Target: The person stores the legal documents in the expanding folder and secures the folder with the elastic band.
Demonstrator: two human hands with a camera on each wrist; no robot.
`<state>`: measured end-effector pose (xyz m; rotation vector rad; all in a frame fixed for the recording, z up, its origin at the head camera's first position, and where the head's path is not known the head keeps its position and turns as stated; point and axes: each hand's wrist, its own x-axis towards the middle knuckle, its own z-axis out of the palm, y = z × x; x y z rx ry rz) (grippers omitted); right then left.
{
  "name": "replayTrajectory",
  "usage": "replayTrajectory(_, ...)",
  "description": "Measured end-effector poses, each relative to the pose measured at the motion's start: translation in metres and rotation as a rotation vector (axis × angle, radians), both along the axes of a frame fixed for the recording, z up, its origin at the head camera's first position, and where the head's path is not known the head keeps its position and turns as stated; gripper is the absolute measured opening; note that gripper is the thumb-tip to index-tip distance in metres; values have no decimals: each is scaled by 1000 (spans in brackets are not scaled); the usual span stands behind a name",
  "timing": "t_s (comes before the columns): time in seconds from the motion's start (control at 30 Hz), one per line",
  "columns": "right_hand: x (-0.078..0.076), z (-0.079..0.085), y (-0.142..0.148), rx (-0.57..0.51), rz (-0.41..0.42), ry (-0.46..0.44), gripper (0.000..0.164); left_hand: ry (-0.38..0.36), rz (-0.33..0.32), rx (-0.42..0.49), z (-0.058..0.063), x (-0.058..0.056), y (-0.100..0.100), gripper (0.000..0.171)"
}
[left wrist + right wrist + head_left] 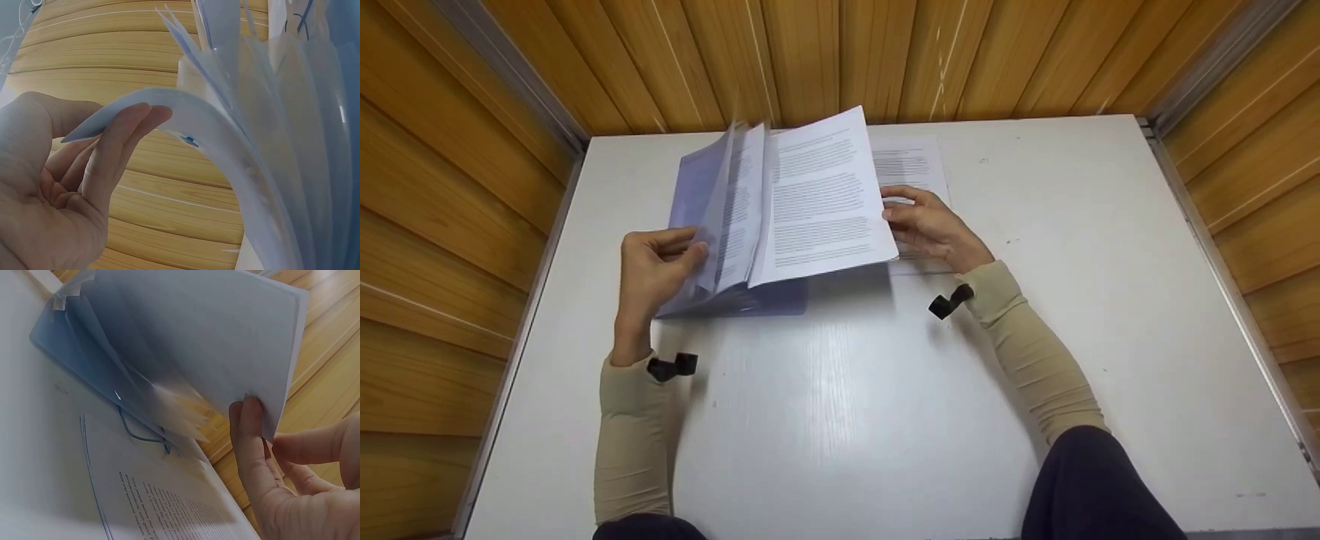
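Note:
A blue folder [780,301] with clear plastic sleeves [287,95] lies spread on the table, its leaves fanned upward. My left hand [654,264] pinches the outer edge of its raised leaves between thumb and fingers, and they bend in a curve [197,121] in the left wrist view. To the right, my right hand [931,225] pinches the right edge of printed sheets [821,202], tilted up above the table. In the right wrist view the thumb and fingers grip the corner of these sheets [225,337]. Whether the sheets sit inside a sleeve, I cannot tell.
More printed paper [911,161] lies on the white table [840,420], partly under the right hand. A thin dark cord [138,437] shows beside the folder in the right wrist view. Wooden-plank walls [877,60] stand at the back and both sides.

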<state>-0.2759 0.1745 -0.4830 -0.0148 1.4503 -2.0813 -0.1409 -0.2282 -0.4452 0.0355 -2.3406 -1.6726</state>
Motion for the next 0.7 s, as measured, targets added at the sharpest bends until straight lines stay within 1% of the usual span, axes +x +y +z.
replayTrajectory(0.13, -1, -1, -4, 6, 0, 9, 40, 5, -4, -1, 0, -1, 0, 25)
replayTrajectory(0.3, 0, -2, -10, 13, -4, 6, 39, -15, 0, -17, 0, 0, -1, 25)
replayTrajectory(0.57, 0, -7, -18, -10, -19, 27, 37, -7, -9, -5, 0, 1, -1, 24)
replayTrajectory(0.7, 2, -6, -23, -26, -27, 26, 38, -8, -13, -12, -1, 0, -1, 24)
